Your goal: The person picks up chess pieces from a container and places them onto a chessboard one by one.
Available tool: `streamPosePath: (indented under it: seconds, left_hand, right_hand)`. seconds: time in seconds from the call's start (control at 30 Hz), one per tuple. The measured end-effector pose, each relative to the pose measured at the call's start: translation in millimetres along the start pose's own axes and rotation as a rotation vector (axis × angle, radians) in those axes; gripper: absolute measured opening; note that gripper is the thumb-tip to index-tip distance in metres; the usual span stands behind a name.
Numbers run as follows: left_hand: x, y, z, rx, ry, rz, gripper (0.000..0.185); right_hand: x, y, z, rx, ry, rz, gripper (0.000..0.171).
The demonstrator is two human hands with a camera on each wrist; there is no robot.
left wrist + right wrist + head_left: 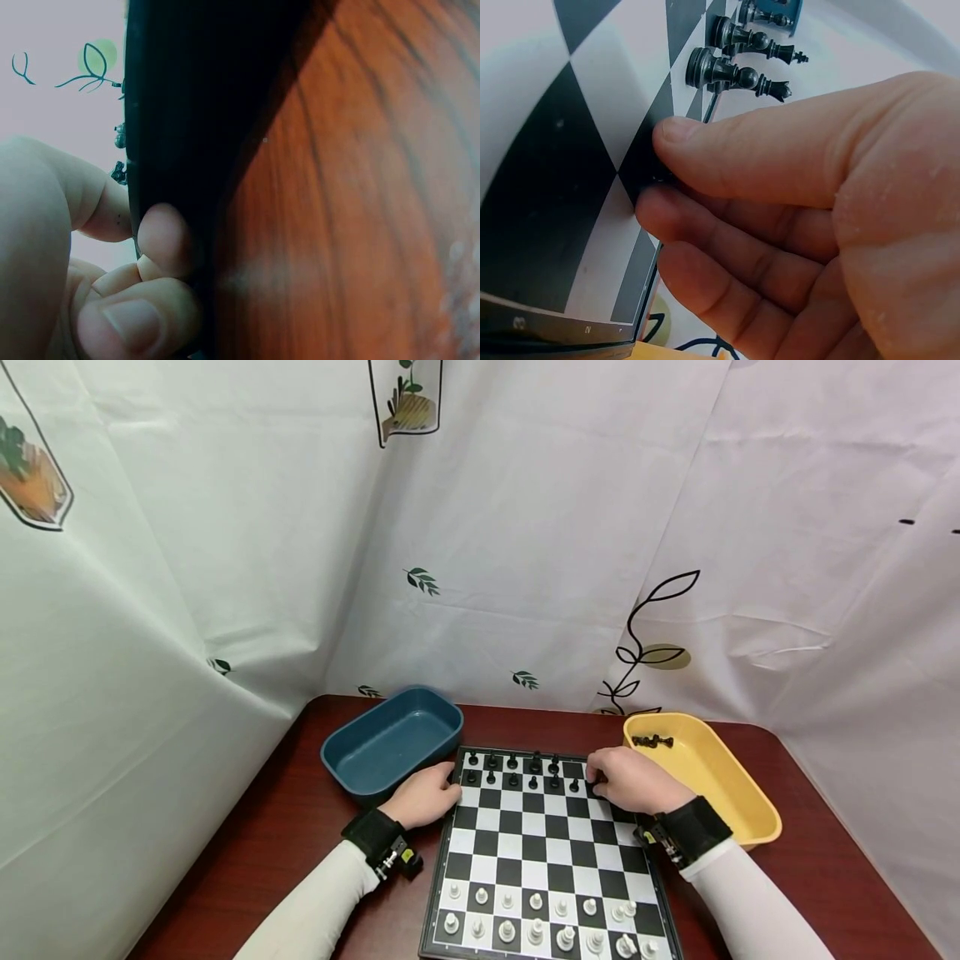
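Note:
A black-and-white chessboard (pixel 534 827) lies on the table, several black chess pieces (pixel 513 761) in two rows at its far end and white ones (pixel 536 930) at the near end. My left hand (pixel 422 795) holds the board's left edge near the far corner; in the left wrist view its fingertips (pixel 166 240) lie along the dark side of the board. Over the far right squares, my right hand (pixel 643 779) pinches a small black chess piece between thumb (pixel 727 154) and fingers. That piece is mostly hidden by the fingertips, low over a dark square.
To the right, a yellow bin (pixel 738 793) contains several black pieces (pixel 652 741); my right forearm passes in front of it. A blue bin (pixel 352 756) stands behind my left hand. The reddish wooden table (pixel 300 827) meets a hanging white patterned cloth (pixel 495 610) at the back.

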State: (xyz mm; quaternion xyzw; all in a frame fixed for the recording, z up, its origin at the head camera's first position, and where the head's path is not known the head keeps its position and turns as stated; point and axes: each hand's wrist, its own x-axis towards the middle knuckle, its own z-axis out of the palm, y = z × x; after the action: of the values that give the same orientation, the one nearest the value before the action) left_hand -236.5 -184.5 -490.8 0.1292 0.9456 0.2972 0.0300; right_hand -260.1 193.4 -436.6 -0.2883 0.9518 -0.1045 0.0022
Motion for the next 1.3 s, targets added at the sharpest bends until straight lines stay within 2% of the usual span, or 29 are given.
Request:
streamPosePath:
  seconds: [0.67, 0.9, 1.23, 1.3]
  left_hand:
    - [-0.3, 1.0, -0.8, 0.001, 0.006, 0.001, 0.039]
    - [0.0, 1.6, -1.5, -0.008, 0.001, 0.005, 0.042]
    - [-0.3, 1.3, -2.0, -0.012, -0.002, 0.001, 0.039]
    - [-0.7, 1.6, -2.1, -0.015, -0.005, -0.002, 0.04]
  right_hand:
    - [-0.6, -4.3, -2.1, -0.018, -0.004, -0.011, 0.017]
    - [-6.6, 1.0, -13.5, -0.019, 0.118, -0.06, 0.014]
    - [-16.3, 17.3, -38.9, 0.021, 0.224, -0.038, 0.006]
    - [-18.8, 24.4, -42.1, 0.0, 0.256, -0.034, 0.005]
